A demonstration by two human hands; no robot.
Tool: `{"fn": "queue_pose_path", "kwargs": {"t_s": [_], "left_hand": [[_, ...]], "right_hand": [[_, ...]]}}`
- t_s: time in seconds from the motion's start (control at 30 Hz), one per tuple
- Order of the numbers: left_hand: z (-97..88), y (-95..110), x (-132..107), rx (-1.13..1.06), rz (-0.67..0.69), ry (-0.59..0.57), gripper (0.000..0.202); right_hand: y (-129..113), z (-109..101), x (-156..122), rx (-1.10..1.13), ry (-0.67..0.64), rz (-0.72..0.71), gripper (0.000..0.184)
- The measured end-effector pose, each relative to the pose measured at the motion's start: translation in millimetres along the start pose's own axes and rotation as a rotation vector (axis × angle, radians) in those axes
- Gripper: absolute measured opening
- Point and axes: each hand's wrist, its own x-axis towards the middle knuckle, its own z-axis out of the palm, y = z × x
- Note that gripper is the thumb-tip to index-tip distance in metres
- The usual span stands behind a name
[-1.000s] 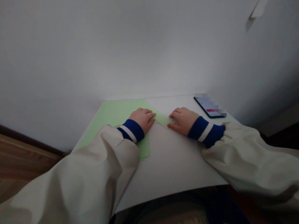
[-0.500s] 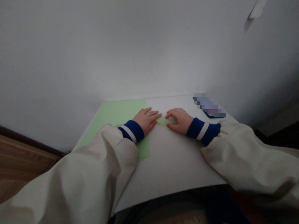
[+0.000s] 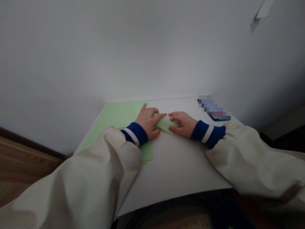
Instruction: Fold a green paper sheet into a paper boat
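Observation:
A narrow folded strip of light green paper [image 3: 164, 124] lies between my hands, at the near right corner of a larger green paper sheet [image 3: 116, 117]. I cannot tell whether the strip is part of the sheet. My left hand [image 3: 147, 122] rests on the sheet's edge, its fingers around the strip's left end. My right hand [image 3: 182, 124] lies on the white table [image 3: 176, 168], its fingertips gripping the strip's right end. Cream sleeves with blue, white-striped cuffs cover both my forearms.
A smartphone [image 3: 219, 117], partly pixelated, lies at the table's far right, close to the white wall [image 3: 152, 47]. A wooden floor [image 3: 23, 171] shows below the table at the left. A strip of tape [image 3: 264, 8] hangs high on the wall.
My left hand has shifted right, its fingers now over the strip's left end. My right hand's fingers have flattened from a curl, and the strip shows more between my hands.

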Motion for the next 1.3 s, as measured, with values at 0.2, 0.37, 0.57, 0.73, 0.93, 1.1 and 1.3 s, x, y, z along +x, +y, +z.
{"fn": "queue_pose_path", "kwargs": {"t_s": [0.2,0.37,0.57,0.73,0.93,1.1,1.3], "left_hand": [[-5.1,1,1,-0.021,0.067,0.154,0.061],[-9.8,0,4,0.046,0.011,0.356,0.029],[-13.5,1,5,0.046,-0.016,0.486,0.011],[-16.4,1,7,0.026,0.013,0.52,0.015],[-6.1,-8,11,-0.087,0.183,0.272,0.014],[12.2,-11,11,-0.289,0.253,-0.043,0.033],[21.0,-10,7,-0.23,0.218,-0.336,0.053]], "right_hand": [[-5,-3,2,0.229,0.152,-0.073,0.015],[-16,-15,1,0.196,0.287,-0.152,0.01],[-21,-22,-2,0.106,0.352,-0.324,0.008],[-22,-28,-6,0.067,0.352,-0.422,0.012],[-18,-27,-4,-0.059,0.224,-0.482,0.011],[-18,-24,-2,-0.181,0.007,-0.566,0.017],[-13,-20,-6,-0.215,-0.055,-0.548,0.017]]}}
